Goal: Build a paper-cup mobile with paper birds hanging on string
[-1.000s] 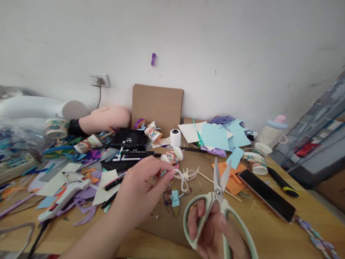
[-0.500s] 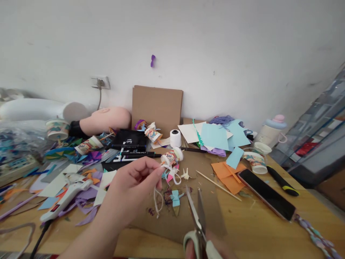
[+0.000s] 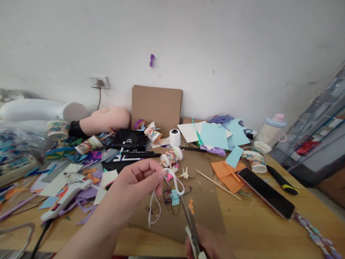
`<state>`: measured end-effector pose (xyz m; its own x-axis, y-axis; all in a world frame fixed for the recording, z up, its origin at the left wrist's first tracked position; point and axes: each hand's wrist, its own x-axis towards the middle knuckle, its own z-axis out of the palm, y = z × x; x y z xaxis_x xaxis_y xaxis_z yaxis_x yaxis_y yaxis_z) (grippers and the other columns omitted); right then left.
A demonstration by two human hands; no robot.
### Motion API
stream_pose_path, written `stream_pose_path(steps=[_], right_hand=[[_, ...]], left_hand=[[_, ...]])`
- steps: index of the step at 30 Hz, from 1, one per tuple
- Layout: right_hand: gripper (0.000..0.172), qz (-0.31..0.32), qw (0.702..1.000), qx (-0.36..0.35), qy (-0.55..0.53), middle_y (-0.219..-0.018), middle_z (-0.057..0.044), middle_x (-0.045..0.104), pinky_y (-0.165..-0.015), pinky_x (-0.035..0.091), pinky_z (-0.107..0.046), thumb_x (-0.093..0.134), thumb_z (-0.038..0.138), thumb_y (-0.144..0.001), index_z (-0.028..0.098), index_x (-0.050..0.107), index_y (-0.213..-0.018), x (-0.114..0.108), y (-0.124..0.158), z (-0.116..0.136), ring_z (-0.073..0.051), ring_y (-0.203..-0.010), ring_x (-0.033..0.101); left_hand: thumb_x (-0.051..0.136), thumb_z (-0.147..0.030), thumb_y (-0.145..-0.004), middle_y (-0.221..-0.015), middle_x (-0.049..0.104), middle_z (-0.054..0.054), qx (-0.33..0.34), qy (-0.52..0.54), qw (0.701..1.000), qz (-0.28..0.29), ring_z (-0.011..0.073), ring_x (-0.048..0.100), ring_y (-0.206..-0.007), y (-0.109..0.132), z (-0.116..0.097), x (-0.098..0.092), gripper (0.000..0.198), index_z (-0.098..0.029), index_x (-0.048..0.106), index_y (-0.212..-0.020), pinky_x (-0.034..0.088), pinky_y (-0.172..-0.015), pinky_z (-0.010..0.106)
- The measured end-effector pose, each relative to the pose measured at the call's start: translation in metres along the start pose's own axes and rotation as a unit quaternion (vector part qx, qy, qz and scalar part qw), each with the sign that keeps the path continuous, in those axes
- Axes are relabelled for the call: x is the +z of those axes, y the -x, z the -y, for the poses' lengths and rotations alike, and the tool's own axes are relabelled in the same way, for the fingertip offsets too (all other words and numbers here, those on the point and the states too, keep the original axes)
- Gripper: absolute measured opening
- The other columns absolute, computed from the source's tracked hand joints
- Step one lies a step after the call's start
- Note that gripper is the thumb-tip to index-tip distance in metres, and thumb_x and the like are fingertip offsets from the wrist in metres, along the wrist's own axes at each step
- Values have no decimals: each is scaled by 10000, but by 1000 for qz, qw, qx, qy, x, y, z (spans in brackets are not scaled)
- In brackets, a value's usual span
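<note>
White cord (image 3: pixel 174 180) is pinched between thumb and forefinger of the left hand (image 3: pixel 142 181) above cardboard (image 3: pixel 208 212) on the bench (image 3: pixel 258 232); scissors (image 3: pixel 193 230), blade tips near its loop, are gripped by the right hand (image 3: pixel 211 241).

- I have the left hand (image 3: pixel 140 183) pinching a looped white cord (image 3: pixel 183 188) above the cardboard sheet (image 3: pixel 211 214)
- My right hand (image 3: pixel 212 241) grips scissors (image 3: pixel 193 226), blades slightly parted, tips close by the loop; I can't tell if they touch
- Beneath, I see folded blue paper (image 3: pixel 175 197) and an orange piece (image 3: pixel 191 207)
- The phone (image 3: pixel 266 194) lies right, the glue gun (image 3: pixel 67 197) left
</note>
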<state>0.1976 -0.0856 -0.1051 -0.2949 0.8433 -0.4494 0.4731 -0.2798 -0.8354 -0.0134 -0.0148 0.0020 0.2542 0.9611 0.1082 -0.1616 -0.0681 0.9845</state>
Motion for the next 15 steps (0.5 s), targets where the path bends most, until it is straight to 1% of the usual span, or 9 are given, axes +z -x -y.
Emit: stream_pose_path(steps=[2,4,6,8,12,13,15], right_hand=[[144,-11,999,30,35,-598,6,580,-585,372,-246,630,241,-631,205,563,-509,1,-2,6,-148,-622,533],[177,15,994,82,67,-566,13,542,-590,357,-258,648,200,-582,197,523,-457,2,-6,13,-148,-606,500],[212,26,990,119,71,-533,17,504,-582,347,-266,647,180,-571,196,494,-426,4,-10,20,-148,-583,470],[240,16,988,144,61,-511,17,481,-573,339,-269,633,171,-585,196,475,-406,7,-14,25,-149,-569,454],[278,17,983,176,48,-510,8,486,-578,340,-276,609,142,-600,190,456,-373,7,-12,31,-147,-554,446],[280,13,985,170,39,-520,5,501,-589,348,-277,610,145,-604,189,456,-375,6,-10,31,-147,-561,456],[266,-8,991,135,9,-548,1,541,-621,368,-277,611,173,-629,189,470,-403,4,-4,31,-150,-586,495]], left_hand=[[734,-296,-819,-505,630,-56,-4,3,1000,5,45,515,-493,-1,2,-1,182,-186,665,-691,388,-511,120],[732,-300,-822,-505,629,-55,-6,4,1000,9,45,514,-492,-1,3,-1,181,-186,665,-698,388,-510,122],[736,-304,-817,-505,627,-52,-6,6,1000,10,46,512,-491,-1,4,-1,186,-183,664,-695,390,-510,124],[744,-312,-806,-501,622,-49,-7,6,1000,11,48,515,-490,-1,2,1,196,-178,662,-688,394,-510,127],[756,-350,-777,-483,606,-41,-25,-2,1000,14,61,514,-478,-1,1,3,238,-173,643,-665,395,-493,139],[758,-359,-772,-484,604,-39,-32,-9,999,13,64,510,-476,0,2,4,248,-173,636,-663,390,-486,142],[750,-378,-772,-497,608,-33,-45,-28,999,10,66,489,-470,1,4,4,261,-173,625,-671,368,-466,148]])
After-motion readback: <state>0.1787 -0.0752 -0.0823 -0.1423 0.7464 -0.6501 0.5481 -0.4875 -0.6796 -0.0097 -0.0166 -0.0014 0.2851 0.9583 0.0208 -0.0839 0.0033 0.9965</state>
